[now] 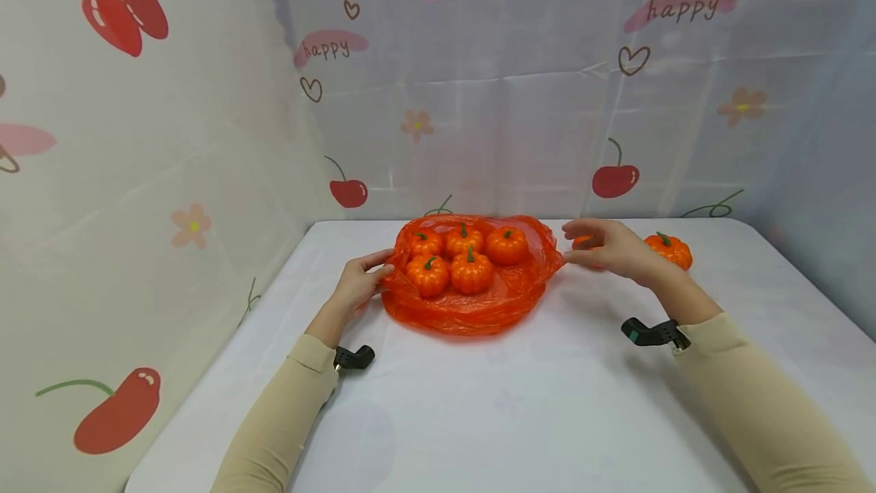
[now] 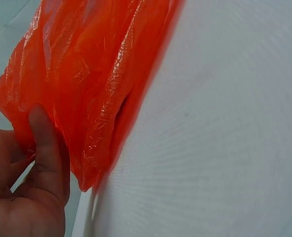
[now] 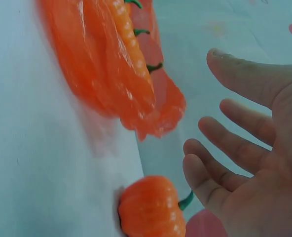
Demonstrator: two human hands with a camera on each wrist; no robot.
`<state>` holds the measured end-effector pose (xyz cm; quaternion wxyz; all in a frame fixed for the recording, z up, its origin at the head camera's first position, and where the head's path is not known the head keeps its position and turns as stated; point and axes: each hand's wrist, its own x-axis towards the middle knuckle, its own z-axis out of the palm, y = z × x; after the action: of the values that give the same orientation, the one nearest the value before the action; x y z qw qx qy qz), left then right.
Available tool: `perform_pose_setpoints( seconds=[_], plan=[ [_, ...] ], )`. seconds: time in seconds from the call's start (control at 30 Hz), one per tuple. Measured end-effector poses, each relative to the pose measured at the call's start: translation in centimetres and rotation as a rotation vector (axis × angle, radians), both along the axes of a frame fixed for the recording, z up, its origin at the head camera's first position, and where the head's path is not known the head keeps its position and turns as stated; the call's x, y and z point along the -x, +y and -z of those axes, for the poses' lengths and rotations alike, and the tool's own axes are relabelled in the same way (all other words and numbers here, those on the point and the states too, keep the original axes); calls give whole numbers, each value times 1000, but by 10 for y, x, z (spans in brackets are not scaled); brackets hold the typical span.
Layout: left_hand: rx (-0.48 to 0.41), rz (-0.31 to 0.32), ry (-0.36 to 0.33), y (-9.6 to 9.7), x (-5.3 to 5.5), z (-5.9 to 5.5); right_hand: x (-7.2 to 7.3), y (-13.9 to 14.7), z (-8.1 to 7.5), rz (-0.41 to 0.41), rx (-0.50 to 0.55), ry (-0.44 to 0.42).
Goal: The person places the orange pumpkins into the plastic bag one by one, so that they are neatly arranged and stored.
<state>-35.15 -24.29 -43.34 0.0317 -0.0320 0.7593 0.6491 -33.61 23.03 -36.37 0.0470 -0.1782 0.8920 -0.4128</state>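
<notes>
A thin red plastic bag [image 1: 465,318] lies spread on the table with its mouth up, and several small orange pumpkins [image 1: 506,246] with green stems sit inside. At the bag's left edge my left hand [image 1: 357,278] pinches the film between thumb and fingers; the left wrist view shows the thumb against the crumpled plastic [image 2: 96,74]. My right hand [image 1: 612,249] hovers by the bag's right edge with fingers spread. In the right wrist view a gap separates those fingers from the bag [image 3: 96,59], and nothing is in that hand.
Two more pumpkins stand on the white table [image 1: 506,417] right of the bag: one pumpkin [image 1: 671,251] behind the right wrist, another partly hidden by the right hand. A cherry-printed curtain [image 1: 506,135] hangs behind the table's back edge.
</notes>
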Motion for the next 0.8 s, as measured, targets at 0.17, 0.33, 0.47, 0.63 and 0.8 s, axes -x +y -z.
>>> perform_pose_setpoints(
  seconds=[0.17, 0.33, 0.47, 0.63, 0.8],
  plan=[
    [-3, -1, -14, -1, 0, 1, 1, 16, 3, 21, -16, 3],
    [-2, 4, -5, -1, 2, -2, 8, 33, 0, 64, -14, -12],
    [-1, 1, 0, -1, 3, -4, 13, 45, -2, 112, -18, -6],
    [3, 1, -6, -1, 1, -3, 14, 59, 1, 180, -30, 26],
    [-5, 9, -15, 0, 0, -2, 16, 71, 8, 237, -44, 41]
  ],
)
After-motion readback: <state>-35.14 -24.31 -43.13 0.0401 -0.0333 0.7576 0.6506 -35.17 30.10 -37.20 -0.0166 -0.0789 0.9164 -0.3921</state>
